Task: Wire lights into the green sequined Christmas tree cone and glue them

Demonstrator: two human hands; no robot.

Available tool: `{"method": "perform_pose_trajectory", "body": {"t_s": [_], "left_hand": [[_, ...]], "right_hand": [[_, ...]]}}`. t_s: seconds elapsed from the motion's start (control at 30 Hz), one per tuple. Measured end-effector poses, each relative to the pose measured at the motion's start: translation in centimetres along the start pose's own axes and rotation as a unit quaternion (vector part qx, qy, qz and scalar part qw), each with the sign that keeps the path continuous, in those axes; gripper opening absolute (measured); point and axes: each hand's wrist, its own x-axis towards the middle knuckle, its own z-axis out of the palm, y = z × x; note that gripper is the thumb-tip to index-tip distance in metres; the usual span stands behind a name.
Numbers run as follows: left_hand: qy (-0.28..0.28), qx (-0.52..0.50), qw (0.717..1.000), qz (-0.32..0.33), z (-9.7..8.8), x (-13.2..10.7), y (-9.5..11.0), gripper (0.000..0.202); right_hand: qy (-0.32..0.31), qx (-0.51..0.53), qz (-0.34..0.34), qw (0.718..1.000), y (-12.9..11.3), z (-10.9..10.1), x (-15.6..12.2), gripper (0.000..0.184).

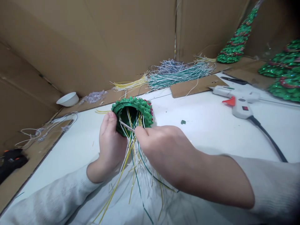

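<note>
My left hand [110,143] grips the side of a green decorative Christmas tree [140,104], which is tipped so its hollow base faces me. Several yellow, white and green wires [127,153] hang out of the opening toward the table's near side. My right hand [161,147] is closed on a thin, pale, stick-like tool [126,125], its tip inside the rim at the left of the opening. The tool's exact kind is unclear, and the right fingertips are partly hidden by the hand itself.
A white glue gun [242,100] with a red trigger lies at right, its cord running nearer. Bundles of wires [178,75] lie at the back. More green trees [236,47] stand at far right. A white bowl [67,100] and a black tool [12,162] are at left.
</note>
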Motion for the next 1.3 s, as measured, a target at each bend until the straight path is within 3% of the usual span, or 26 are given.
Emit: {"method": "perform_pose_trajectory", "body": {"t_s": [0.23,0.6,0.9,1.3], "left_hand": [[0.007,0.006,1.000,-0.023,-0.1,0.0,0.1,0.027],[-0.001,0.013,0.999,-0.038,0.1,-0.6,0.5,0.024],[0.017,0.015,0.999,-0.044,0.6,-0.9,0.9,0.026],[0.032,0.026,0.999,-0.026,0.7,-1.3,1.1,0.026]], "right_hand": [[-0.017,-0.025,0.024,0.999,0.1,-0.4,0.5,0.020],[0.006,-0.053,0.037,0.998,-0.1,-0.1,0.8,0.022],[-0.038,-0.033,0.039,0.998,-0.1,-0.5,1.2,0.021],[0.002,-0.038,0.017,0.999,-0.3,0.1,0.7,0.025]]}}
